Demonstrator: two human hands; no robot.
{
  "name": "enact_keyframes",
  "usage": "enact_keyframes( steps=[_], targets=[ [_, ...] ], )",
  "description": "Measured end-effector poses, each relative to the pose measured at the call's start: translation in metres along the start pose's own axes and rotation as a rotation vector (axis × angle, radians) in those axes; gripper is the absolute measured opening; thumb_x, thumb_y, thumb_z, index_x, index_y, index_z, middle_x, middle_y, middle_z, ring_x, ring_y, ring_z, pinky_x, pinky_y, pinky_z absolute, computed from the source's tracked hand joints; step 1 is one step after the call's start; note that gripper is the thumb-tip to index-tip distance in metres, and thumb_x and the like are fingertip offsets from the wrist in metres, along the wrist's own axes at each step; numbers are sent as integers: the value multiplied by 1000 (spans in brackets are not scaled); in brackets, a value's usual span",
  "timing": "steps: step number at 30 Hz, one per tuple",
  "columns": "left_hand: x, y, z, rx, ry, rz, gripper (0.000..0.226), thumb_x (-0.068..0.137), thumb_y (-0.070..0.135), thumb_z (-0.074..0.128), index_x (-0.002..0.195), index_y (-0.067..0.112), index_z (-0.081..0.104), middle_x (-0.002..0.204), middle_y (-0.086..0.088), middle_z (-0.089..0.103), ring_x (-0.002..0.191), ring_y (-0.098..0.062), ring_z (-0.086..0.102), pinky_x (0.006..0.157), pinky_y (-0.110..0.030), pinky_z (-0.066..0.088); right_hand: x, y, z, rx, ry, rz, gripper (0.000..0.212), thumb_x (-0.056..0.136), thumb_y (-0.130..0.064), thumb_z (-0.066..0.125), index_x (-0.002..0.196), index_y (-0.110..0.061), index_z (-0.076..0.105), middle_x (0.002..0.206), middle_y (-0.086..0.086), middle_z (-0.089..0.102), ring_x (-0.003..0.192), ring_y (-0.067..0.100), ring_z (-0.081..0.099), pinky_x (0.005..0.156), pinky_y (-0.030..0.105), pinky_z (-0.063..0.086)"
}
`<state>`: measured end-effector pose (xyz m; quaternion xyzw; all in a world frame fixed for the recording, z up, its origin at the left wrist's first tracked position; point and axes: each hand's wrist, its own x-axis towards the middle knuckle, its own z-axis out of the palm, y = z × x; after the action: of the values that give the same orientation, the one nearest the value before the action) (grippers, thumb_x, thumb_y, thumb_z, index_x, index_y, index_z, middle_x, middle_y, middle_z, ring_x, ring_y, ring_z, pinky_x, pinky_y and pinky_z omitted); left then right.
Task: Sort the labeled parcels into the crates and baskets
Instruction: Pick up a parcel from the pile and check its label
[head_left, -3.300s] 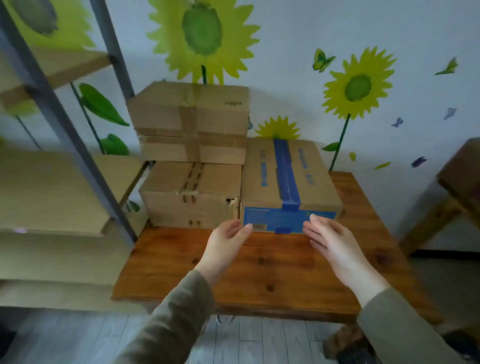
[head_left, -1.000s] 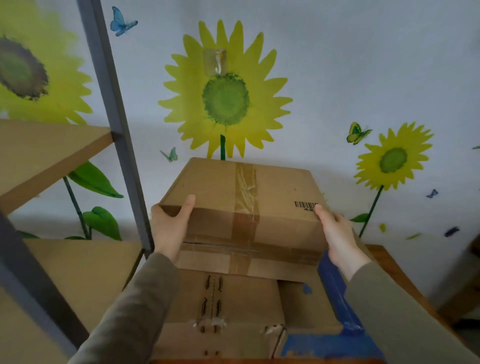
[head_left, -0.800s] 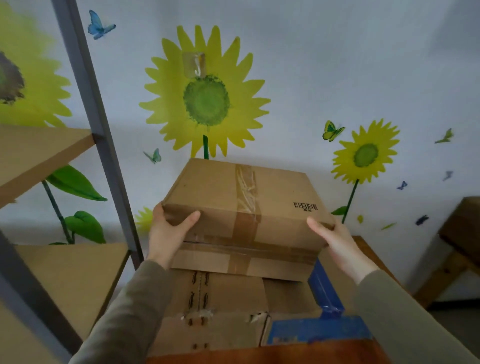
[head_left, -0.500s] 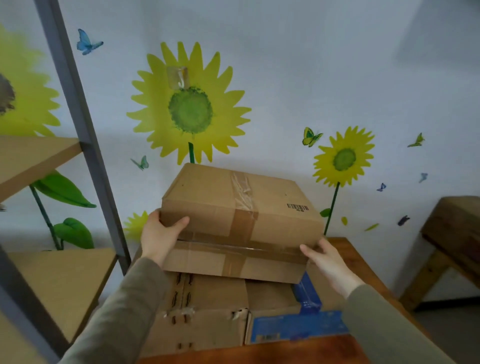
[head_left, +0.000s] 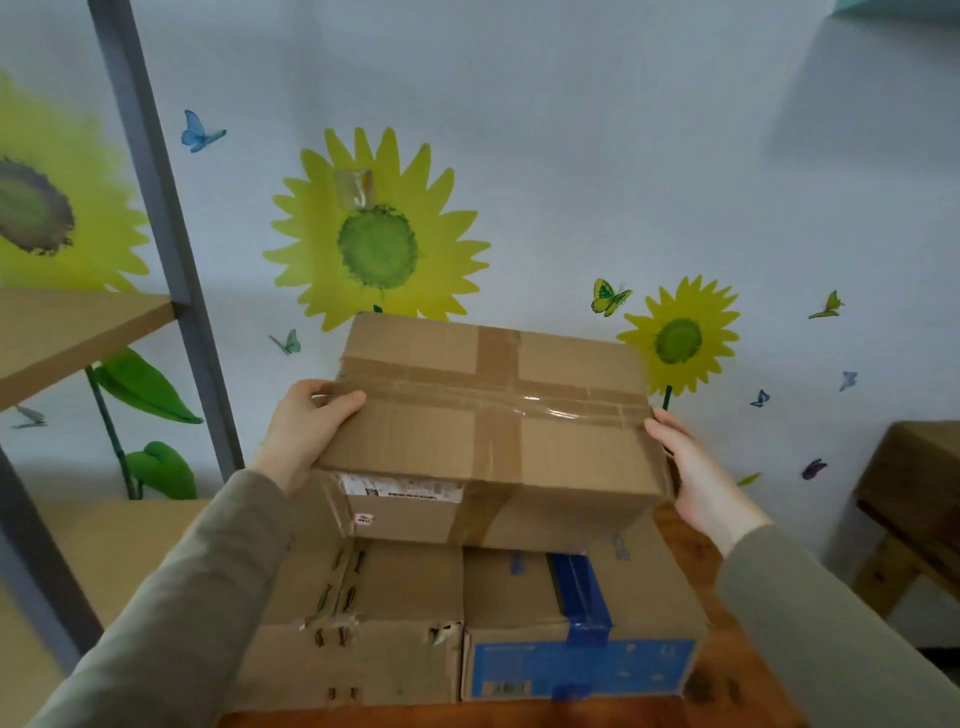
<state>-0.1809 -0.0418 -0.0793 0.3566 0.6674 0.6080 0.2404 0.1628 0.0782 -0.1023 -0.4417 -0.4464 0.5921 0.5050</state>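
Above the two boxes on the wooden table (head_left: 727, 686), the taped cardboard parcel (head_left: 493, 431) sits between both hands. Long axis runs L-R across the view, approx. level. The taped face tilts up toward the camera; the face w/ the white shipping label (head_left: 400, 488) points toward the person.

Left hand (head_left: 306, 426): clamped on the parcel's L end, thumb and fingers curled over the top edge. Right hand (head_left: 696, 467): palm and near-straight fingers pressed flat on the R end.

Contact between the parcel's underside and the boxes below: cannot tell. Beneath it, the plain cardboard box (head_left: 363, 623) (L) and the blue-taped box (head_left: 571, 629) (R) stand side by side, touching. A shelf rack post (head_left: 156, 208) stands at L.
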Motion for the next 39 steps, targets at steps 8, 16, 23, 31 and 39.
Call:
enact_keyframes(
  steps=[8,16,23,31,39],
  targets=[
    [-5,-3,4,-134,-92,-84,17,93,20,57,110,19,59,93,-2,63,82,-17,58,82,-36,48,13,-7,0,19,-43,94,13,94,-25,52,94,-17,62,87,4,66,79,16,61,63,31,43],
    [-17,-14,12,-136,-52,-55,32,94,31,54,121,15,58,111,-10,64,91,-20,61,76,-32,49,14,12,-9,35,-15,58,23,94,-26,50,111,-15,61,98,5,67,87,15,62,73,29,47],
    [-43,-34,16,-350,69,-145,54,95,59,28,112,17,58,104,-2,65,104,-21,59,99,-41,43,2,22,-23,14,-87,22,48,78,-60,64,111,-26,63,113,-4,68,112,13,58,105,37,38],
    [-62,-59,24,-174,60,-241,63,92,67,19,104,25,64,107,-7,69,102,-23,62,100,-44,44,-6,34,-25,-32,-167,-31,131,33,-78,78,144,-21,38,140,-3,50,133,17,41,115,50,22],
    [-43,-13,29,182,46,131,29,94,17,54,120,3,53,103,-5,56,82,-12,54,62,-17,40,-2,12,-20,22,-49,61,29,89,-51,55,108,-30,60,111,-2,66,110,18,58,106,44,37]
  ],
)
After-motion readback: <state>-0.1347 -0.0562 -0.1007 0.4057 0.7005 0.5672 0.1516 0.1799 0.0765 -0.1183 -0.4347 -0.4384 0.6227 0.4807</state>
